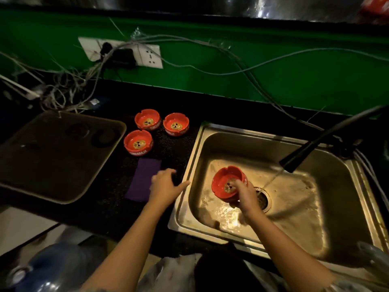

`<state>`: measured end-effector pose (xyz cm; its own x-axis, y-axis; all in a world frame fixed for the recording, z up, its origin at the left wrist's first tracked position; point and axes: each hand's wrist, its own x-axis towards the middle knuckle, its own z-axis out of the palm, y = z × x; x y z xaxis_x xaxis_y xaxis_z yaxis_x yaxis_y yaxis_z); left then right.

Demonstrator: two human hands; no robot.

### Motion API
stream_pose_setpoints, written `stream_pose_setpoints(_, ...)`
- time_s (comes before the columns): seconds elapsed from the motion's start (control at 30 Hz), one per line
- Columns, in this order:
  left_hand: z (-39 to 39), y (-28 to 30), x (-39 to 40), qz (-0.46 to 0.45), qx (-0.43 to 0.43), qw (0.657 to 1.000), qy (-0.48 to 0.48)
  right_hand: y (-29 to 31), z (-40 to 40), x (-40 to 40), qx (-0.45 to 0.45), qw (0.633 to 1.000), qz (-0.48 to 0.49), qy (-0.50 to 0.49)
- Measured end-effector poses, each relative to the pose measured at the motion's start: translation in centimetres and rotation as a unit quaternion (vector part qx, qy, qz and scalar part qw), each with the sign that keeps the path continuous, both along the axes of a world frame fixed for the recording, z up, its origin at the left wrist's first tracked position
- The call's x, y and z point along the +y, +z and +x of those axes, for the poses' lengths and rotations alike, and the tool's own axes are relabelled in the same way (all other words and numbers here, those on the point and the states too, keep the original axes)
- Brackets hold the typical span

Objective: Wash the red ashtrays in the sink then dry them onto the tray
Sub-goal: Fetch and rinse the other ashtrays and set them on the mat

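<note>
Dim light falls on a black tabletop [101, 209] backed by a bright green wall [273, 81], with a stainless steel sink [341, 207] set into its right part. Over the basin, the right hand [245, 193] holds a red ashtray [225, 182], tilted toward the camera; its grip is pinching the near rim, the thumb inside the bowl and the fingers curled beneath. A thin stream of water runs from the black faucet [311, 150] just right of that ashtray and lands by the drain [264, 198], and the sink floor around it is wet. The left hand [166, 186] rests on the tabletop just left of the sink's edge, its grip spread and holding nothing, with the fingers straight and the thumb pointing toward the sink. Its knuckles lie beside a purple cloth [143, 180] laid flat on the dark surface. Beyond the cloth stand three more red ashtrays [137, 142] in a loose cluster, upright, each with a pale printed emblem in its bowl. Farther left sits a brown tray [52, 161] with dark ring marks on it. On the green wall a white outlet plate [150, 56] carries black plugs, and grey cables [242, 66] trail from it along the wall and pile up at the tabletop's far left.
</note>
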<state>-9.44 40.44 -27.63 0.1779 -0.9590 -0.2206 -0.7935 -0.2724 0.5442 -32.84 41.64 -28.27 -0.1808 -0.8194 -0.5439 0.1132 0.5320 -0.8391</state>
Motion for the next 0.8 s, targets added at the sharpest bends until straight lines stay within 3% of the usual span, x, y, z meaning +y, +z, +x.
stream_pose_setpoints(0.07, 4.0, -1.4, 1.4, -0.043, -0.079, 0.996, -0.009, 0.3, 1.8, -0.8, 0.005, 1.000, 0.004, 0.001)
stream_pose_setpoints(0.2, 9.0, -4.9, 3.8, -0.061, -0.123, 0.975, -0.173, 0.9, 6.6, -3.5, -0.010, 1.000, 0.001, 0.024)
stream_pose_setpoints(0.33, 11.0, -7.4, 3.9, -0.159, -0.171, 0.943, -0.238, 0.2, 12.0, -7.3, -0.065, 0.997, 0.020, -0.031)
stream_pose_setpoints(0.5, 11.8, -7.8, 2.4, -0.292, -0.149, 0.910, -0.255, -0.2, 17.3, -11.2, -0.075, 0.992, 0.015, -0.097)
stream_pose_setpoints(0.8, 12.2, -7.8, 5.4, -0.368, -0.093, 0.874, -0.303, -1.9, 20.2, -13.6, 0.029, 0.995, 0.034, -0.089)
